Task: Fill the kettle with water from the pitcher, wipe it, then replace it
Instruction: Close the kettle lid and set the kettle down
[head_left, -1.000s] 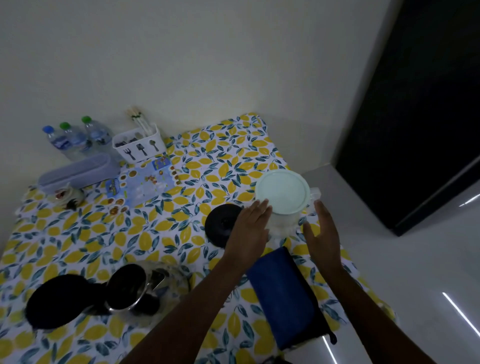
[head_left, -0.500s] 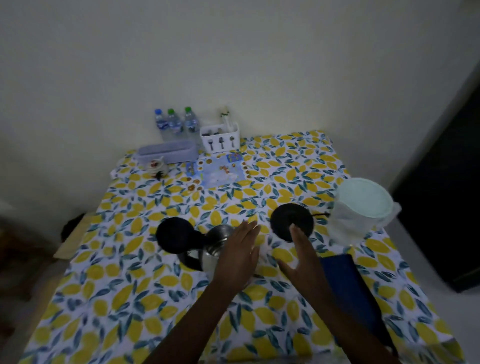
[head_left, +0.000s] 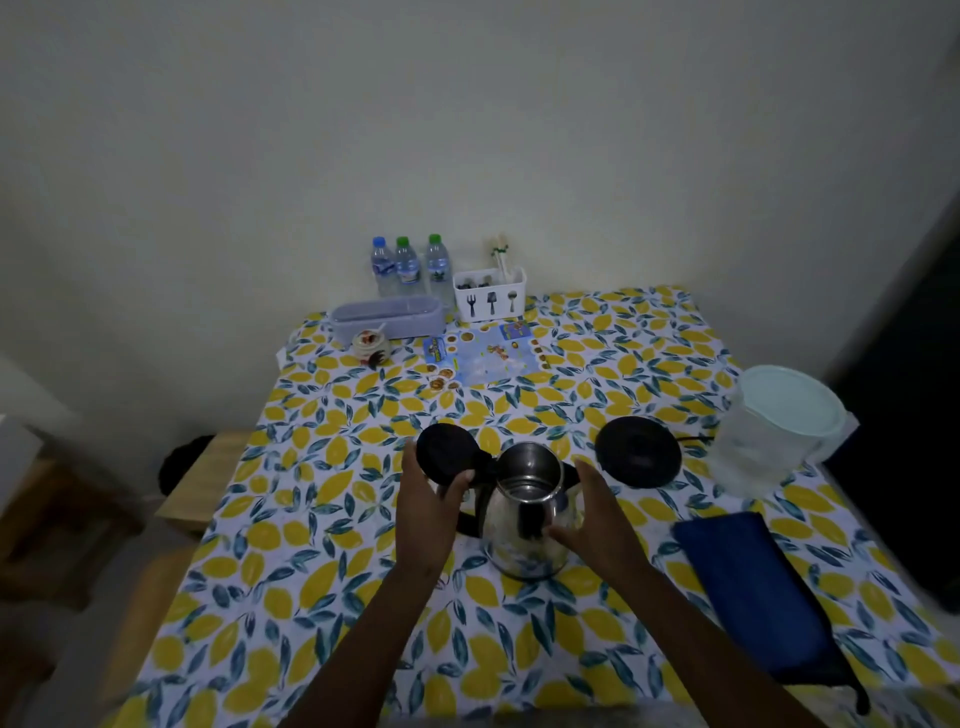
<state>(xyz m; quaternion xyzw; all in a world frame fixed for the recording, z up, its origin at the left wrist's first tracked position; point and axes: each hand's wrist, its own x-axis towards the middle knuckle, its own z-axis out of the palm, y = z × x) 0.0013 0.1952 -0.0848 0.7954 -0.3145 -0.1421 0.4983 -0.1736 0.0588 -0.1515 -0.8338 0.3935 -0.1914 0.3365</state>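
Over the tablecloth (head_left: 311, 519), left hand (head_left: 428, 514) tight around the handle of the kettle (head_left: 519, 556), right hand (head_left: 597, 519) cupped round its body.

Left hand (head_left: 426, 504), right hand (head_left: 592, 514) forward, fingers (head_left: 585, 472) curled.

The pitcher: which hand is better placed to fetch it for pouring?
The right hand, probably. The pitcher stands far to the right, on that hand's side, while the left hand grips the open kettle at its handle side and can steady it.
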